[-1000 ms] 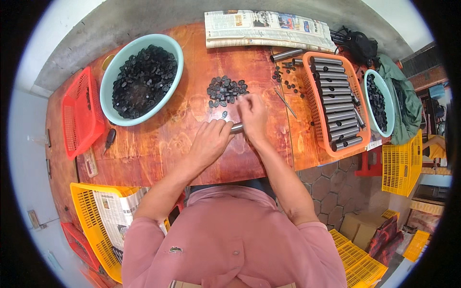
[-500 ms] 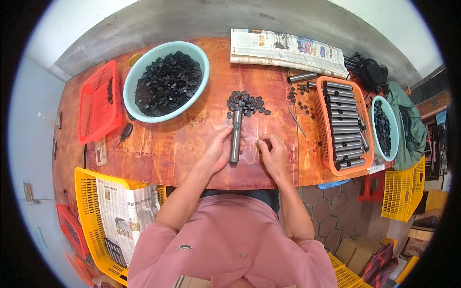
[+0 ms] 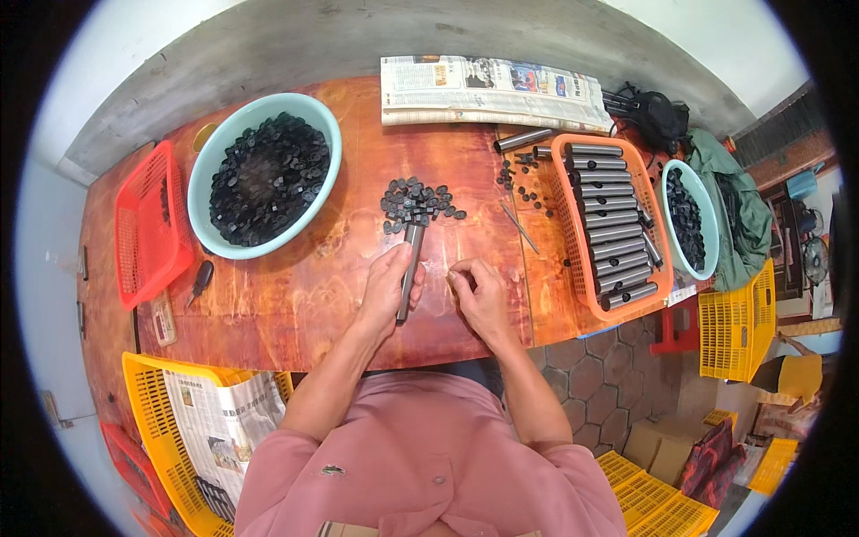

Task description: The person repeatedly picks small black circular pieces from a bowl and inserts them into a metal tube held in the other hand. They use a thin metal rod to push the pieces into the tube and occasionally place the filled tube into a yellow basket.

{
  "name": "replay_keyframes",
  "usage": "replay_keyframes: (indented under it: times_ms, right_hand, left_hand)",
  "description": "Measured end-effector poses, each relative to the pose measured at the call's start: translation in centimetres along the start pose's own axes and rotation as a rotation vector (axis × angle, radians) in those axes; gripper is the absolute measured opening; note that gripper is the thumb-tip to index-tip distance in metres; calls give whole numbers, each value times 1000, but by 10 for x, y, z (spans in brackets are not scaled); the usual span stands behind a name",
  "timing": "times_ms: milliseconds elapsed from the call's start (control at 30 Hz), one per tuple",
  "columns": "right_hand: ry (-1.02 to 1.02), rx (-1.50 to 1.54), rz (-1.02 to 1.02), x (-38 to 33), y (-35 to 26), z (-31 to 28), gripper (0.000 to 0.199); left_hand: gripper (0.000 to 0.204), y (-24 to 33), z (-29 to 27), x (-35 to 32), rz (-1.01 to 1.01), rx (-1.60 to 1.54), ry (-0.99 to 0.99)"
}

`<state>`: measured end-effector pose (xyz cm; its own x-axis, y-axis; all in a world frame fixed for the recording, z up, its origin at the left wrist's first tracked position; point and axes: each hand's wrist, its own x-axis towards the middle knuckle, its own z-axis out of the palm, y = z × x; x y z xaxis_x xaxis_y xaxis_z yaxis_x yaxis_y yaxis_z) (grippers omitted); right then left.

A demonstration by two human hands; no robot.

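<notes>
My left hand (image 3: 383, 292) is wrapped round a grey metal tube (image 3: 412, 261), which leans slightly over the table. The tube's far end meets a loose pile of small black oval pieces (image 3: 417, 199); its near end is dark. To the right of the tube, my right hand (image 3: 480, 294) is closed with thumb and forefinger together. Whatever may be between those fingertips is too small or hidden to make out. A thin metal rod (image 3: 520, 227) lies on the table beyond the right hand.
A pale blue basin (image 3: 324, 192) full of black pieces stands left, beside a red basket (image 3: 125, 234) and a dark-handled tool (image 3: 200, 282). At right are an orange basket (image 3: 660, 268) of metal tubes and a smaller basin (image 3: 714, 234). A folded newspaper (image 3: 492, 94) lies at the back.
The whole view has shifted, so the table sits further left. The tube has rolled in my left hand: the black oval spot on its side no longer shows. My right hand stays closed beside it.
</notes>
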<state>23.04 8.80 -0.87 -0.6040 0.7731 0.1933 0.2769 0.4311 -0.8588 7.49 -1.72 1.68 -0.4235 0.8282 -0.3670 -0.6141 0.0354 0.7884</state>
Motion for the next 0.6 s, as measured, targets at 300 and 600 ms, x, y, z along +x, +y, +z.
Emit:
replay_keyframes:
  times_ms: [300,600]
  right_hand:
    - [4,-30,-47,1,-1,0,8]
    - [14,-34,-34,1,0,1,7]
  left_hand:
    - [43,-4,1,4,-12,62,-43]
    - [46,0,9,1,-15,88,-68]
